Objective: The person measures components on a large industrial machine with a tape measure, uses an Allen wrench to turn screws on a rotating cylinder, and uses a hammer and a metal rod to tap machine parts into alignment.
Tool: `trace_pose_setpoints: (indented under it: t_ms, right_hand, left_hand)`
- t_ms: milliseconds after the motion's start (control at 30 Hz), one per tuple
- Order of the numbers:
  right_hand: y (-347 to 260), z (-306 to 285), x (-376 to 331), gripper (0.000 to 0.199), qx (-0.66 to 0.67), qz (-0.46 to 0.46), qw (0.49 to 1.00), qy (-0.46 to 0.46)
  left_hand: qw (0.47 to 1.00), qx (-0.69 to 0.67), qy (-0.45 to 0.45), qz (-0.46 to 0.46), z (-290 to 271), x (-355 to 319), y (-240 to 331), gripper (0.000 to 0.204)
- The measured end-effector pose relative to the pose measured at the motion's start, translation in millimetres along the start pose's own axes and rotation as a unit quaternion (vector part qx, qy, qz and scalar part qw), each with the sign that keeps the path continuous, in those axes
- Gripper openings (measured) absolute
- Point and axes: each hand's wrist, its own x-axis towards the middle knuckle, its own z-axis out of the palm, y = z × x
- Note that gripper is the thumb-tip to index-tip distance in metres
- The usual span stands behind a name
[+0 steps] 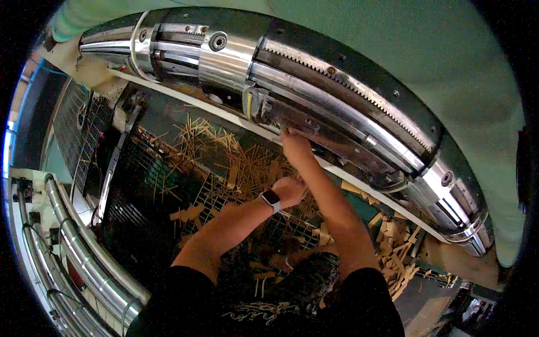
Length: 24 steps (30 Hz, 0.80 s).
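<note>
My right hand (294,145) is raised to the lower edge of a large metal machine part (342,121) with a toothed rack (348,84) along it. Its fingers are curled closed beside a pale rail (224,115); what they hold, if anything, is hidden. Lower down, my left hand (290,191) is bent closed next to my right forearm, which partly covers its fingertips. I cannot make out anything in it. A smartwatch (270,197) with a light band sits on my left wrist. Just above my right hand is a dark, stained bar (320,130) under the shiny rods.
Thin wood-coloured strips (208,143) lie scattered below on dark floor and wire grating. A heap of flat brown offcuts (393,244) lies to the right. Metal pipes (84,258) run along the lower left. A mesh panel (78,129) stands at the left.
</note>
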Motion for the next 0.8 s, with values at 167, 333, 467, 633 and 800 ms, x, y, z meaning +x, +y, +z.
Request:
trace_pose_setpoints:
  t_ms: [167, 333, 467, 633, 800]
  right_hand:
    - [38.8, -24.3, -121.5, 0.030, 0.176, -0.008, 0.984, 0.002]
    - [102.6, 14.4, -253.6, 0.028, 0.331, 0.046, 0.942, 0.044]
    - [106.2, 21.8, -329.4, 0.029, 0.296, 0.158, 0.941, -0.033]
    - [120.2, -25.1, -394.6, 0.022, 0.309, 0.233, 0.880, 0.275]
    - [177.0, -92.9, -473.8, 0.022, 0.306, 0.329, 0.761, 0.468]
  left_hand:
    - [0.973, -0.176, 0.110, 0.100, 34.7, 59.2, -22.3, 0.027]
    - [0.904, 0.320, 0.236, 0.155, 46.1, 98.4, -4.7, 0.064]
    - [0.947, 0.264, 0.172, 0.064, 50.7, 95.2, 14.0, 0.059]
    - [0.943, 0.306, 0.117, 0.056, 36.8, 148.0, -11.3, 0.049]
    - [0.957, 0.253, 0.136, 0.037, 34.1, 147.1, -19.4, 0.055]
